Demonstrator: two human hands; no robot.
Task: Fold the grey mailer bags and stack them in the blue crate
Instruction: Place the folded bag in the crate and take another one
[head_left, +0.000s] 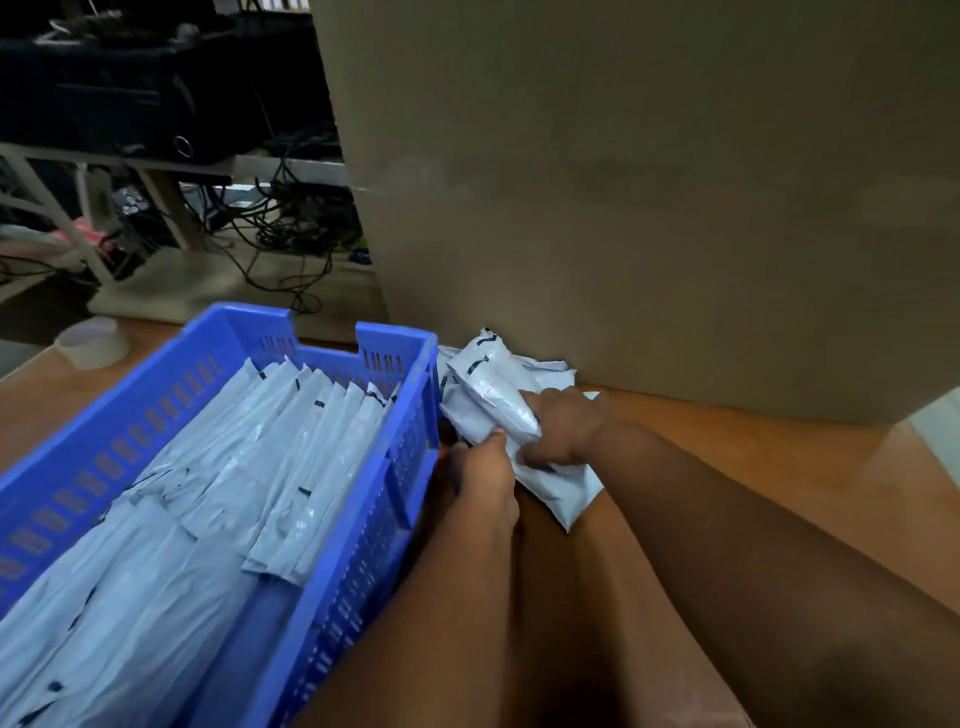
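Head view: both hands at the small heap of mailers (498, 384) on the wooden table (727, 467), just right of the crate (410, 410) and against the foot of the cardboard box (623, 182). Left hand (480, 475) curled, thumb up against the near edge of the top bag, seemingly pinching it; right hand (558, 428) laid over the same bag with fingers bent round its folded edge, pressing it down. Probably mid-fold or picking up a bag. Best done by pulling one bag free of the heap, flattening it on bare table, pressing air out toward the open end, then creasing with a firm sweep so no spring-back. Worth matching the width of those already packed. Thin glossy plastic film, pale grey, slippery, crinkled, with dark printed marks; likely to slide and puff unless held flat. Inside the crate, many folded bags in long narrow strips, overlapped like shingles, leaning toward the far end wall. Blue rigid plastic, slotted walls, notched far rim. Clear tape roll (91, 343) on the far left table corner; cables (280, 218) on the floor behind.
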